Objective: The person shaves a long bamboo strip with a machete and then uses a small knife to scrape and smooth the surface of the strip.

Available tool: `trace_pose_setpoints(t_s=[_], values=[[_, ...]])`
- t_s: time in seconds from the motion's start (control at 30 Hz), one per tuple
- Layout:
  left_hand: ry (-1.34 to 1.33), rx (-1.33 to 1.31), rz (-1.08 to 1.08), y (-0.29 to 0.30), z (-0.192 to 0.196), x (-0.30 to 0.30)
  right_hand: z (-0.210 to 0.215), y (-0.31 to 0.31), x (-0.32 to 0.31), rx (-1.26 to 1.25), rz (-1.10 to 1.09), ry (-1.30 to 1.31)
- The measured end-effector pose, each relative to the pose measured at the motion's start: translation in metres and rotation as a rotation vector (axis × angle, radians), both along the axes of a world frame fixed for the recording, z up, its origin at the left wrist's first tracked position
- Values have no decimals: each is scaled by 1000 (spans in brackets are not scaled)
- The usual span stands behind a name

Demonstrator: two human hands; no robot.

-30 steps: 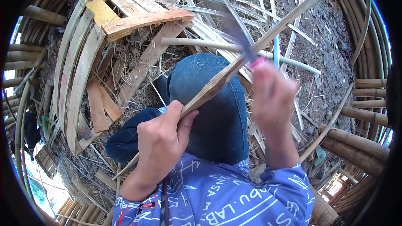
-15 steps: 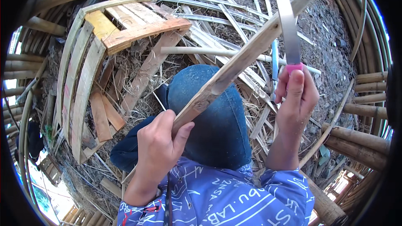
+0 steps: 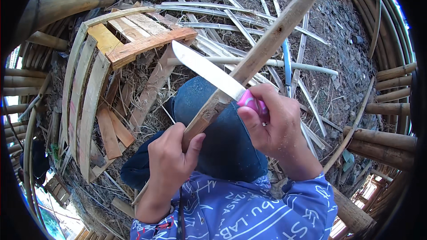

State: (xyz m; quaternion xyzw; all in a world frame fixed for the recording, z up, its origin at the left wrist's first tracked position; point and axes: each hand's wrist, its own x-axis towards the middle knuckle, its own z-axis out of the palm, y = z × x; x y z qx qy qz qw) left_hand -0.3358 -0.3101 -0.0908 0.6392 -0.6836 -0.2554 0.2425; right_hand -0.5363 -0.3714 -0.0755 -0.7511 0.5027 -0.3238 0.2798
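My left hand [image 3: 171, 151] is closed around the near end of a long wooden slat [image 3: 262, 53], which slants up to the far right across my knee [image 3: 231, 146]. In my right hand [image 3: 278, 122] is a knife [image 3: 209, 72] with a pink handle, fingers wrapped round it. The broad, shiny blade lies across the slat, its tip pointing to the far left. Where the blade crosses, it covers part of the slat; I cannot tell how deep the edge sits. A roughened patch shows on the slat just nearer than the blade.
At the left lies a slatted wooden crate [image 3: 151, 46] with loose boards [image 3: 108, 133] inside. Thin split strips [image 3: 213, 13] and shavings litter the ground beyond my knee. A pale pole [image 3: 302, 66] crosses behind the slat. Bamboo rails [image 3: 378, 146] stand at the right.
My right hand has swung the knife from upright at the right, inward and down to the left, onto the slat. My left hand keeps its hold.
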Motion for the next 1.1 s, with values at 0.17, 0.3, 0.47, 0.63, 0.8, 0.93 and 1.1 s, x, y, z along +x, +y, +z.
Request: trace_pose_setpoints(t_s=[0.17, 0.3, 0.47, 0.63, 0.8, 0.93, 1.1], values=[[-4, 8, -24, 0, -1, 0, -10, -4, -7, -113, 6, 174], [19, 104, 33, 0, 5, -3, -8, -5, -7, -202, -33, 385], [-79, 16, -32, -2, 1, -2, -16, -14, -11, -300, -19, 469], [-38, 68, 58, 1, 5, -4, -13, -21, -17, -360, -16, 520], [-64, 62, 2, 1, 5, 0, -14, -26, -22, -411, 37, 608], [-84, 51, 1, 7, 7, 7, -17, -73, -91, -326, -429, 629], [-39, 77, -23, 7, -1, 9, -6, -43, -64, -330, -252, 447]])
